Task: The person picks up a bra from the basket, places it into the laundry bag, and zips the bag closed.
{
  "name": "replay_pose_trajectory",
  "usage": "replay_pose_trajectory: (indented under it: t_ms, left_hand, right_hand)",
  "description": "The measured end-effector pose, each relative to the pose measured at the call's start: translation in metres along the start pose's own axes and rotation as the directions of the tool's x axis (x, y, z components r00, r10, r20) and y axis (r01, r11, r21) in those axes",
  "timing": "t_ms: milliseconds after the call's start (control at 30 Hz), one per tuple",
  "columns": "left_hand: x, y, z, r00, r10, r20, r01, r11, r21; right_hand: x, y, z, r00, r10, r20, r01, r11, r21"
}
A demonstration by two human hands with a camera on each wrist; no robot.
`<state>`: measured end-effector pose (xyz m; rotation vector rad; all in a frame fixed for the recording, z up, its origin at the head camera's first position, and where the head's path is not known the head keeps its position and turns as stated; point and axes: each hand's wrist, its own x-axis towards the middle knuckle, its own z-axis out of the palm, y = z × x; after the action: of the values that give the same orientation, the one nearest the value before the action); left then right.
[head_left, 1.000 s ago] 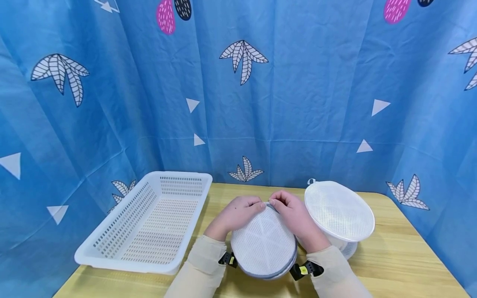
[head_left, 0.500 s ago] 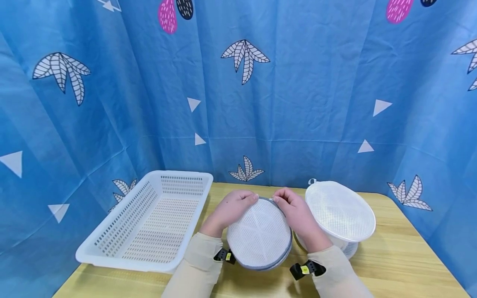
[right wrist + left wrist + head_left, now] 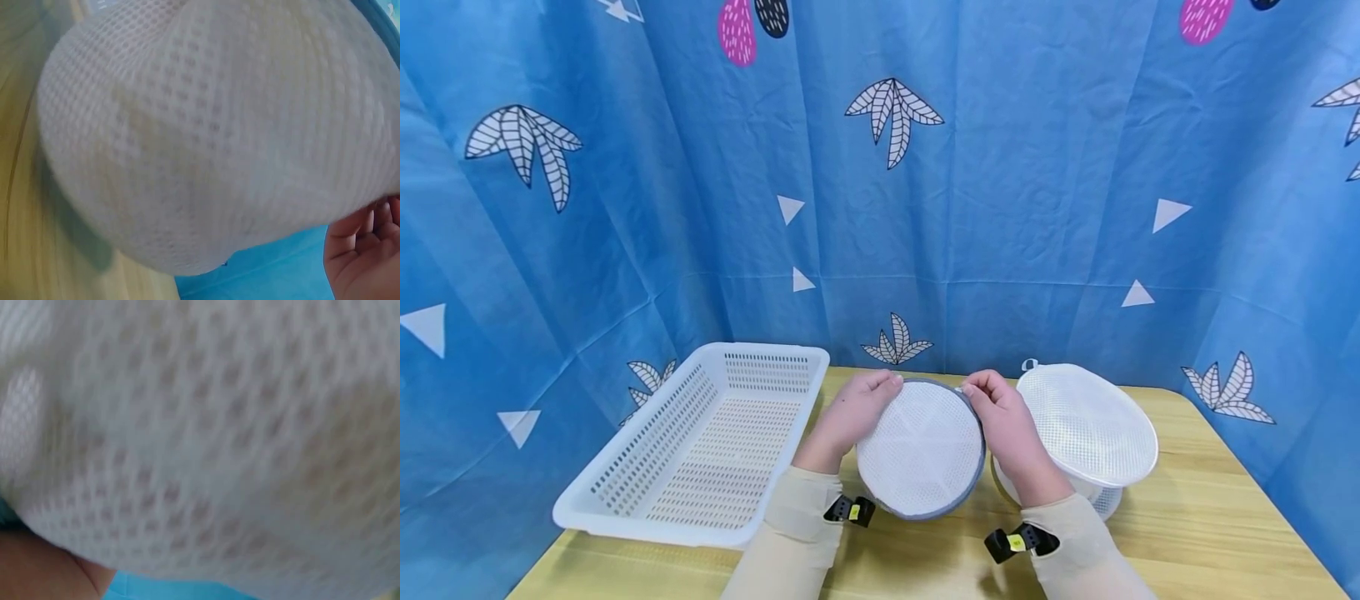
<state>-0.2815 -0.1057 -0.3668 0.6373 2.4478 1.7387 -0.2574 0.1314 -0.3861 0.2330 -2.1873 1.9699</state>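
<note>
A round white mesh laundry bag (image 3: 921, 450) with a grey-blue zipped edge is held up between both hands, its flat round face turned towards the head camera. My left hand (image 3: 852, 417) grips the upper left of its rim, thumb on the front. At the upper right edge, my right hand (image 3: 1009, 429) pinches the zip area between thumb and bent fingers. White mesh (image 3: 212, 437) fills most of the left wrist view. In the right wrist view the bag's rounded body (image 3: 200, 137) bulges above the wooden table, with curled fingers (image 3: 365, 234) at its edge.
A white perforated plastic basket (image 3: 651, 533) stands on the left of the wooden table (image 3: 1210, 517). Right of the hands sits another white mesh bag (image 3: 1086, 425) with a white rim and small loop, partly behind the right forearm. A blue patterned curtain (image 3: 1015, 183) surrounds the table.
The hands have moved apart along the rim, the left one going left and the right one slightly right. The laundry bag has risen and tipped more upright.
</note>
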Motion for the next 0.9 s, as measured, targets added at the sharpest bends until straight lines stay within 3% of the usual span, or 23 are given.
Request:
replay_pose_trajectory:
  t_ms: [200, 400, 733, 900]
  left_hand:
    - [-0.002, 0.002, 0.003, 0.993, 0.009, 0.119, -0.013, 0.999, 0.034]
    - [-0.003, 0.004, 0.007, 0.962, 0.052, 0.268, -0.082, 0.992, 0.099]
    - [-0.002, 0.007, 0.023, 0.955, 0.115, 0.274, -0.174, 0.964, 0.201]
    - [-0.002, 0.008, 0.028, 0.953, 0.123, 0.276, -0.190, 0.954, 0.232]
  right_hand:
    - [0.001, 0.000, -0.001, 0.999, 0.033, -0.030, -0.034, 0.999, -0.034]
    - [0.002, 0.000, 0.000, 0.999, 0.029, 0.018, -0.028, 0.997, -0.076]
    - [-0.001, 0.000, 0.001, 0.987, -0.026, 0.156, 0.041, 0.995, -0.094]
    - [-0.003, -0.002, 0.003, 0.984, -0.021, 0.177, 0.042, 0.993, -0.111]
